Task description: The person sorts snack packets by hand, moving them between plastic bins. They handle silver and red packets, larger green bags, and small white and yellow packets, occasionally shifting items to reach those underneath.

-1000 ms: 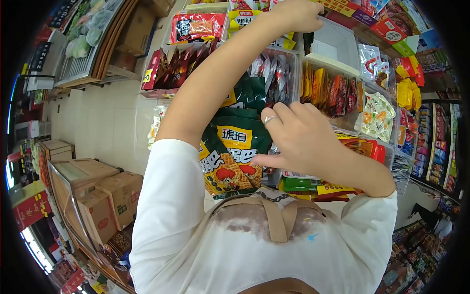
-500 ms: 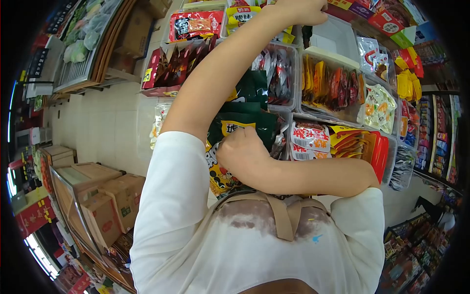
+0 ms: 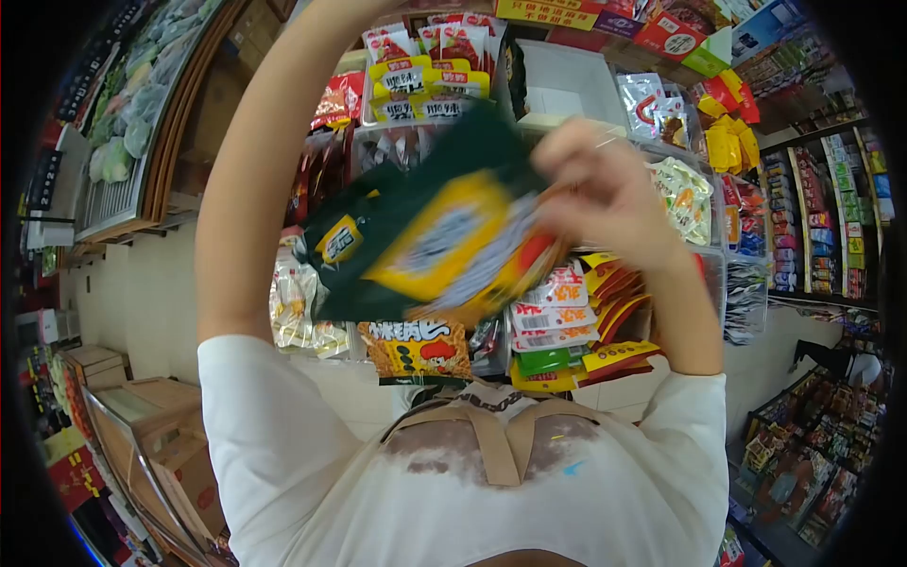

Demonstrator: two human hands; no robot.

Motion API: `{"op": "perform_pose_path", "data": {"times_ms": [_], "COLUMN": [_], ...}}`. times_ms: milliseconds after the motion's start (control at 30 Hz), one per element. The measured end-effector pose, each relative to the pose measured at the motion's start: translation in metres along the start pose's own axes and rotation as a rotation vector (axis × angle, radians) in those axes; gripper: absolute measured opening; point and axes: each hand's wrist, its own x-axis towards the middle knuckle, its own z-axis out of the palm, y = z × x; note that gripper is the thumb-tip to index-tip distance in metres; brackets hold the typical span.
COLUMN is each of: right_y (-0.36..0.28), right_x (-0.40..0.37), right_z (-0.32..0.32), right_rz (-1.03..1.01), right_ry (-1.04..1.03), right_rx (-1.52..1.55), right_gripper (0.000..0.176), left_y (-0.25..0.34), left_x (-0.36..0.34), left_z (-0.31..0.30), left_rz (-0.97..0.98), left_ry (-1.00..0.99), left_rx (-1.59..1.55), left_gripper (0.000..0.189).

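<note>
Head view: right hand (image 3: pixel 600 184), blurred, fingers closed on the right end of a dark-green guoba packet (image 3: pixel 444 236). Change: that packet no longer lies on the pile; it tilts, raised, over the near edge of the snack bins (image 3: pixel 557 99), baring another guoba packet (image 3: pixel 416 352) below. Pile now accessible. Left hand beyond top edge; grip untellable.

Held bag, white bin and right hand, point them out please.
Held bag (image 3: pixel 436 234), head view, yellow label.
White bin (image 3: pixel 569 77), head view, bare bottom.
Right hand (image 3: pixel 609 184), head view, middle of hand.
</note>
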Motion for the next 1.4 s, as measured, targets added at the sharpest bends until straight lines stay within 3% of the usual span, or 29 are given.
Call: {"op": "perform_pose_path", "data": {"times_ms": [33,100,167,267,333,400,433,500,533,567,600,633,667,700,767,800,867,967,1100,1200,1267,1300,1367,1400], "right_y": [0.000,0.030,0.050,0.084,0.109,0.119,0.124,0.151,0.158,0.170,0.186,0.200,0.195,0.194,0.195,0.196,0.198,0.216,0.227,0.252,0.267,0.254,0.227,0.222], "right_x": [-0.008,-0.002,0.005,0.017,0.026,0.038,0.043,0.057,0.059,0.057,0.056,0.054,0.047,0.044,0.039,0.038,0.044,0.061,0.077,0.077,0.071,0.071,0.076,0.077], "right_z": [-0.024,-0.071,-0.109,-0.138,-0.144,-0.141,-0.141,-0.140,-0.138,-0.134,-0.128,-0.128,-0.123,-0.121,-0.117,-0.115,-0.106,-0.093,-0.081,-0.077,-0.077,-0.081,-0.094,-0.097], "right_rz": [0.305,0.111,0.091,0.140,0.226,0.253,0.255,0.224,0.312,0.318,0.280,0.235,0.349,0.349,0.936,0.940,1.076,1.125,1.035,0.960,0.756,0.757,1.108,1.105], "right_ry": [0.141,0.437,0.420,0.548,0.609,0.544,0.496,0.494,0.543,0.545,0.665,0.780,0.718,0.720,0.264,0.269,0.035,-0.015,-0.034,0.073,0.337,0.337,0.132,0.128], "right_rx": [0.273,0.215,0.210,0.130,0.054,0.035,0.030,-0.088,-0.115,-0.113,-0.335,-0.559,-0.572,-0.574,-0.256,-0.257,-0.277,-0.063,-0.055,0.071,0.264,0.263,-0.258,-0.256], "right_gripper": [0.036,0.029,0.023,0.015,0.014,0.012,0.012,0.011,0.014,0.014,0.020,0.027,0.044,0.044,0.046,0.046,0.044,0.037,0.032,0.029,0.032,0.032,0.039,0.039], "left_y": [0.004,-0.023,-0.027,-0.059,-0.063,-0.048,-0.056,-0.049,-0.054,-0.066,-0.074,-0.082,-0.086,-0.091,-0.100,-0.104,-0.111,-0.104,-0.112,-0.118,-0.126,-0.125,-0.118,-0.115], "left_x": [-0.005,0.001,-0.005,0.008,0.016,0.018,0.023,0.034,0.040,0.048,0.053,0.058,0.062,0.067,0.073,0.075,0.075,0.066,0.066,0.066,0.067,0.067,0.066,0.066], "left_z": [-0.004,0.002,0.019,0.047,0.067,0.074,0.086,0.093,0.101,0.113,0.121,0.129,0.135,0.140,0.147,0.151,0.159,0.162,0.159,0.157,0.161,0.162,0.160,0.158], "left_rz": [0.013,0.122,0.021,0.078,0.124,0.152,0.202,0.184,0.184,0.236,0.288,0.287,0.229,0.172,0.105,0.035,0.027,0.065,0.241,0.306,0.362,0.419,0.393,0.366], "left_ry": [-0.036,-0.191,-0.205,-0.281,-0.239,-0.263,-0.181,-0.208,-0.213,-0.095,0.026,0.023,0.029,0.035,0.007,-0.021,0.004,-0.022,-0.177,-0.240,-0.193,-0.145,-0.187,-0.227], "left_rx": [-0.005,-0.058,-0.122,-0.134,-0.113,-0.002,0.058,0.303,0.301,0.359,0.416,0.416,0.482,0.546,0.530,0.515,0.576,0.690,0.867,1.005,1.012,1.017,1.015,1.016], "left_gripper": [0.022,0.023,0.021,0.045,0.048,0.052,0.047,0.038,0.038,0.033,0.028,0.028,0.025,0.023,0.022,0.021,0.021,0.020,0.018,0.013,0.012,0.011,0.011,0.011]}}
